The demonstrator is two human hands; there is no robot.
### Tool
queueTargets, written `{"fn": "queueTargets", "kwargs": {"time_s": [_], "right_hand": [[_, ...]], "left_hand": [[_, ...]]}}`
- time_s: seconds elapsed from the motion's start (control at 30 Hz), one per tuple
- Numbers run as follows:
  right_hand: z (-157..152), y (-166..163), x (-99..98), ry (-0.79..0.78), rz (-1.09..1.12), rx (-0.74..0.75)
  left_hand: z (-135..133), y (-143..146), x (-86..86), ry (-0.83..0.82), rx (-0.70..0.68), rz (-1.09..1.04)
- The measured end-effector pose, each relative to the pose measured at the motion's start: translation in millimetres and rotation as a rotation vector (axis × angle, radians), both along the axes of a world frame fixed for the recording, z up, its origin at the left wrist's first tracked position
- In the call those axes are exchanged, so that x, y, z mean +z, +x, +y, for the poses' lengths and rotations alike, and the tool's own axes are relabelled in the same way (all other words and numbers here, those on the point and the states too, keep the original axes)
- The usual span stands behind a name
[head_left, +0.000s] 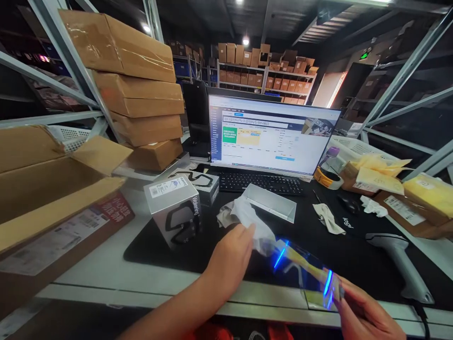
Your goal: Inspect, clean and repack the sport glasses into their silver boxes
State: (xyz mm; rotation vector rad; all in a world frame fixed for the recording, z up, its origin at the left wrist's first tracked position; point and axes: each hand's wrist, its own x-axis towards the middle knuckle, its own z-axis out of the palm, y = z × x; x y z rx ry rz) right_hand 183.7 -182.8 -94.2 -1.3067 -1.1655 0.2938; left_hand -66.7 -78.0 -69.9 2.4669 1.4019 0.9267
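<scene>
My left hand (231,252) is closed on a crumpled white cloth (251,219), pinched between thumb and fingers above the black desk mat. My right hand (368,309) grips the right end of a thin, glossy see-through panel (295,271) with bright blue streaks on it, near the desk's front edge. The cloth's lower end meets or overlaps the panel's left end. Beyond the cloth lies a shallow, clear-looking tray (271,203). Left of my left hand stands a grey printed box (173,208), with a second similar box (207,186) behind it.
A monitor (272,134) and keyboard (260,183) are at the back. On the right lie a barcode scanner (399,264), a mouse (348,204), a beige cloth (327,218) and tape rolls (327,178). An opened carton (60,231) and stacked cartons (138,94) fill the left.
</scene>
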Motion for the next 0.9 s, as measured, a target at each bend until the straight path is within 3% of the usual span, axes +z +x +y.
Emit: {"fn": "queueTargets", "kwargs": {"time_s": [0.17, 0.3, 0.43, 0.63, 0.73, 0.83, 0.9], "right_hand": [[6.6, -6.8, -11.1, 0.101, -0.170, -0.068], [13.4, -5.9, -24.3, 0.215, -0.357, 0.091], [19.3, -2.5, -21.7, 0.335, -0.620, 0.267], [23.4, -15.2, -16.2, 0.376, -0.631, 0.166], [24.9, -19.7, -19.4, 0.428, -0.676, 0.201], [27.3, -18.8, -19.3, 0.493, -0.736, 0.292], [29.4, -17.3, -15.9, 0.500, -0.745, 0.346]], "left_hand": [[-3.5, 4.1, -9.0, 0.115, 0.025, -0.038], [-9.0, 1.6, -7.5, 0.007, 0.012, -0.231], [-13.8, -8.8, -3.4, -0.132, -0.017, -0.341], [-20.5, -16.4, -4.2, -0.213, -0.140, -0.325], [-24.2, -20.7, -7.9, -0.252, -0.155, -0.331], [-23.1, -29.8, 0.1, -0.222, -0.132, -0.276], [-17.7, -34.9, 16.0, -0.178, -0.129, -0.194]]}}
